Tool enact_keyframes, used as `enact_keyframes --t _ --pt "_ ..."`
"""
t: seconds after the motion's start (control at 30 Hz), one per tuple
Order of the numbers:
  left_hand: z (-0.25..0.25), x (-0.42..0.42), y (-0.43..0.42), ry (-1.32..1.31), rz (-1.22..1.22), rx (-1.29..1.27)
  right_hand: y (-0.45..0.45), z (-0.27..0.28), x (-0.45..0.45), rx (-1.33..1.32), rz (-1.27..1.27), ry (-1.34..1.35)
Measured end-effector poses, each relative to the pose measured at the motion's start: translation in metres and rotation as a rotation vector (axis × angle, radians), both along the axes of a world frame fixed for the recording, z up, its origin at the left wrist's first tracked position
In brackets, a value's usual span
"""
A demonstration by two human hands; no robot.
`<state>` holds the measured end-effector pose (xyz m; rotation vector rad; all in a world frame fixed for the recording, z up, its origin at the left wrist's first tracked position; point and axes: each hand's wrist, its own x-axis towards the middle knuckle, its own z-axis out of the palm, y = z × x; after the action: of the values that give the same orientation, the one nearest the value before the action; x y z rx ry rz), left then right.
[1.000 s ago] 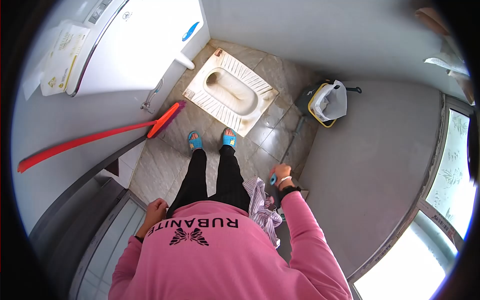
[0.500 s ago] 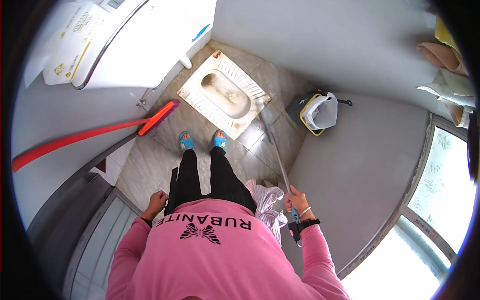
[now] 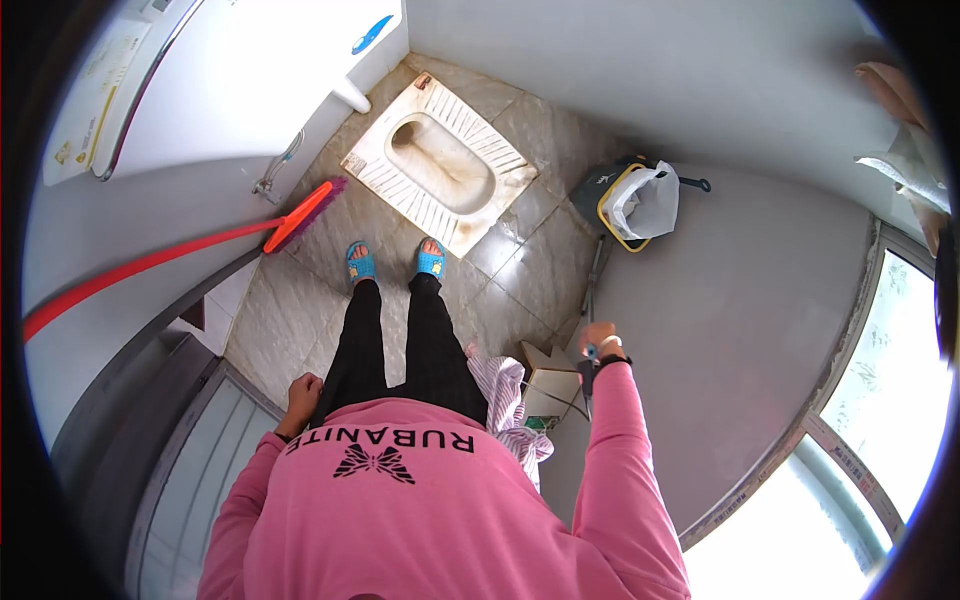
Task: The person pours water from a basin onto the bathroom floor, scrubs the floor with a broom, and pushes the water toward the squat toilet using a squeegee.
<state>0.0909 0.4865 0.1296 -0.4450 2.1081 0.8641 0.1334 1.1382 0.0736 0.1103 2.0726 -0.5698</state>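
Observation:
My right hand (image 3: 598,340), at the right by the grey wall, is closed around the blue grip of a long grey pole (image 3: 593,285). The pole stretches away beside the wall, its far end near the bin; I cannot make out its head. My left hand (image 3: 303,392) hangs beside my left thigh, fingers loosely curled with nothing visible in them. In front of my feet lies a white squat toilet (image 3: 385,182) with brownish stains in its bowl.
A dark bin (image 3: 592,192) with a yellow rim and white bag (image 3: 655,205) stands at the right wall. A red broom (image 3: 160,260) leans at the left. Striped cloth (image 3: 500,385) and a small box (image 3: 552,388) are beside my right leg. A white cistern (image 3: 260,90) hangs at upper left.
My right hand has moved forward, and the pole has swung right, away from the toilet's corner toward the wall and bin. The box beside my leg shows more. My left hand stays by my thigh.

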Motion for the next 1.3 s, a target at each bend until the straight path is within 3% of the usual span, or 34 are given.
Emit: enact_keyframes --t 0.07,0.13,0.2,0.23,0.3,0.33,0.4,0.53,0.6,0.73,0.8,0.83,0.93,1.0,1.1,1.13,1.17,1.23,1.3 --pt "-0.006 0.006 -0.004 0.042 0.018 0.047 -0.060 0.022 -0.043 0.274 0.461 -0.293" --pt "-0.006 0.009 -0.003 0.014 0.014 0.023 -0.091 0.029 -0.029 0.298 0.513 -0.265" --pt "-0.014 0.013 -0.003 -0.012 0.007 0.009 -0.119 0.030 0.004 0.415 -0.465 -0.106" --pt "-0.025 0.019 -0.009 -0.033 -0.004 -0.009 -0.125 0.052 -0.002 0.335 -0.434 -0.174" --pt "-0.026 0.015 -0.004 -0.044 -0.007 -0.021 -0.120 0.065 0.023 0.310 -0.349 0.198" --pt "-0.019 0.007 0.001 0.017 -0.038 0.001 -0.107 0.073 0.029 0.311 -0.349 0.206" --pt "-0.007 -0.007 0.010 0.073 -0.070 0.018 -0.086 0.116 0.025 0.015 -0.939 -0.131" --pt "-0.002 -0.008 0.009 0.022 -0.038 0.046 -0.066 0.122 0.049 0.089 -1.049 -0.072" --pt "-0.007 -0.007 0.007 0.029 -0.047 0.053 -0.047 0.096 0.041 0.175 -0.883 -0.059" --pt "-0.006 -0.007 0.006 0.002 -0.082 0.036 -0.077 0.027 0.021 0.135 -0.839 0.071" --pt "-0.009 -0.011 0.006 0.012 -0.058 0.059 -0.133 0.074 -0.029 0.064 -0.925 -0.015" --pt "-0.012 -0.009 0.004 0.015 -0.072 0.057 -0.147 0.074 -0.034 -0.023 -1.033 -0.192" --pt "-0.003 -0.012 0.011 0.012 -0.086 0.057 -0.164 0.094 -0.052 -0.128 -0.996 -0.131" --pt "-0.006 -0.015 0.013 0.028 -0.055 0.056 -0.157 0.114 -0.077 -0.480 -1.224 -0.245" --pt "-0.008 -0.005 0.011 -0.034 0.015 0.097 -0.155 0.132 -0.097 -0.346 -1.007 -0.184" --pt "-0.005 -0.004 0.013 -0.051 0.078 0.106 -0.147 0.116 -0.096 -0.245 -0.792 -0.070" --pt "-0.003 -0.002 0.015 -0.067 0.141 0.115 -0.142 0.113 -0.110 -0.247 -0.768 -0.067" --pt "-0.008 0.008 0.013 -0.068 0.194 0.108 -0.135 0.106 -0.147 -0.039 -0.446 0.153" --pt "-0.009 0.015 0.014 -0.070 0.252 0.098 -0.118 0.069 -0.180 0.004 -0.280 0.335"
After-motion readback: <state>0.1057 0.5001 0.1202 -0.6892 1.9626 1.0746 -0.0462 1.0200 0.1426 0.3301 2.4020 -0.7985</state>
